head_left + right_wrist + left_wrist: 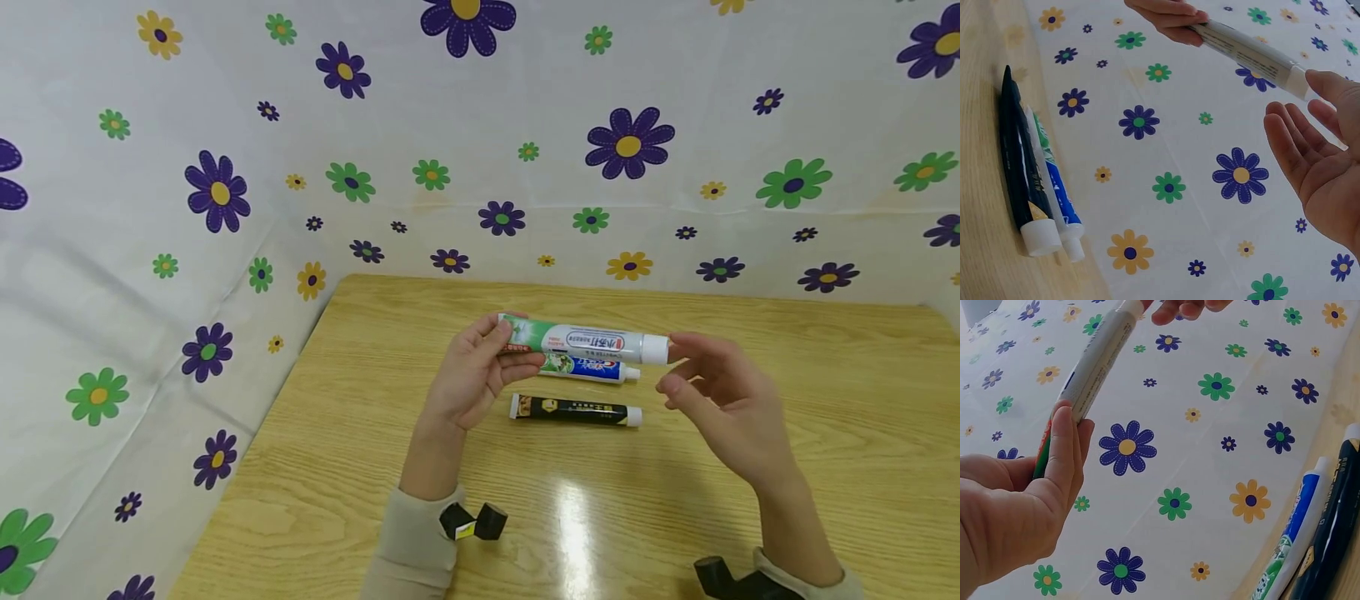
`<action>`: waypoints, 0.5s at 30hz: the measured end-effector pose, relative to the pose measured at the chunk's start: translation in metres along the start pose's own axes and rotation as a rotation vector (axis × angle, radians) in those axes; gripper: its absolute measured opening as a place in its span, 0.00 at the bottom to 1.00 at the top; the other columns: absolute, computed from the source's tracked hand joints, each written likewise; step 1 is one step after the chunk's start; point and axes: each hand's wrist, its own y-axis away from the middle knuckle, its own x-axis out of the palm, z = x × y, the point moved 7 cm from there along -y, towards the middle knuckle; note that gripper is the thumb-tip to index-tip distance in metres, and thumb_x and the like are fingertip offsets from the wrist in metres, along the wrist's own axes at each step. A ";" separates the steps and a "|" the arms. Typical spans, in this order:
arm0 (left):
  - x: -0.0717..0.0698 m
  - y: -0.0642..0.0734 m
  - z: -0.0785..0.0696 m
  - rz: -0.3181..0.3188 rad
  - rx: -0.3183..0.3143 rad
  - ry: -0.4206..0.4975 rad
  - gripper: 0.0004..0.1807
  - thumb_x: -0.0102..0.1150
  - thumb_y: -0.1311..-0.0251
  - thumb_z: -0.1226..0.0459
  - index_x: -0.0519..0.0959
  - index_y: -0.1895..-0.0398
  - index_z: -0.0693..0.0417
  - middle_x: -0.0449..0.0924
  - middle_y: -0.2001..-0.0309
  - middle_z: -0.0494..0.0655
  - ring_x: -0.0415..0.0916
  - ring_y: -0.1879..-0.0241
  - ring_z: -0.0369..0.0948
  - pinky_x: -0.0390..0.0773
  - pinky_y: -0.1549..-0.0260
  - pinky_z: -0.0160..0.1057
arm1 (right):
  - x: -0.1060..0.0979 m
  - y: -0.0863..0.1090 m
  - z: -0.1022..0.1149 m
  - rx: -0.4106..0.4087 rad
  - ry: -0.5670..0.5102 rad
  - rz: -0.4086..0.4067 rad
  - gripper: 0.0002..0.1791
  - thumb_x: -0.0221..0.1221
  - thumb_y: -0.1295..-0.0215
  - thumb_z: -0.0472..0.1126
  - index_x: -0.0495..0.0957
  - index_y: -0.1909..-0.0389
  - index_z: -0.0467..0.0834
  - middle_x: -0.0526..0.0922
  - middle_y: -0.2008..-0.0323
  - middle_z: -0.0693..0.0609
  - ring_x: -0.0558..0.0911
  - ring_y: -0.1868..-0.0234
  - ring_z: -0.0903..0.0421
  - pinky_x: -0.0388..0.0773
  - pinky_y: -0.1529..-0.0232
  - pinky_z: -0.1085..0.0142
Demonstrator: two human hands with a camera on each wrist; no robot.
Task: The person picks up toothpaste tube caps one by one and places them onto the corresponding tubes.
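Note:
My left hand (476, 367) grips the crimped, green end of a white and green toothpaste tube (573, 337), thumb on top and fingers beneath, holding it level above the table. In the left wrist view that tube (1100, 362) slants up from the left hand (1029, 506). At the tube's white cap (656, 349) is my right hand (731, 408), one fingertip right by the cap's end and the other fingers loosely bent. The right wrist view shows the right hand (1335, 175) with its palm around nothing, beside the cap (1299, 83).
Behind the held tube lies a blue and green toothpaste tube (592, 367), partly covered by it. Nearer me lies a black tube (573, 409) with a white cap. Both rest on the wooden table (360, 375). A flowered cloth (495, 125) hangs behind and at the left.

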 end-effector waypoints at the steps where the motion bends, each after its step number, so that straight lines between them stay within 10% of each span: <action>1: 0.000 0.000 -0.001 0.000 0.001 -0.002 0.12 0.36 0.21 0.68 0.71 0.48 0.61 0.81 0.61 0.57 0.86 0.67 0.41 0.84 0.62 0.34 | -0.001 0.000 0.001 -0.022 -0.001 0.001 0.23 0.58 0.43 0.15 0.71 0.44 0.22 0.81 0.54 0.48 0.83 0.64 0.60 0.80 0.68 0.75; 15: 0.005 0.004 -0.005 0.025 0.013 -0.055 0.11 0.37 0.22 0.68 0.70 0.47 0.63 0.83 0.63 0.55 0.87 0.66 0.41 0.84 0.63 0.35 | 0.001 -0.002 0.007 -0.026 0.322 0.032 0.21 0.63 0.48 0.15 0.78 0.50 0.27 0.84 0.62 0.55 0.82 0.69 0.65 0.79 0.70 0.76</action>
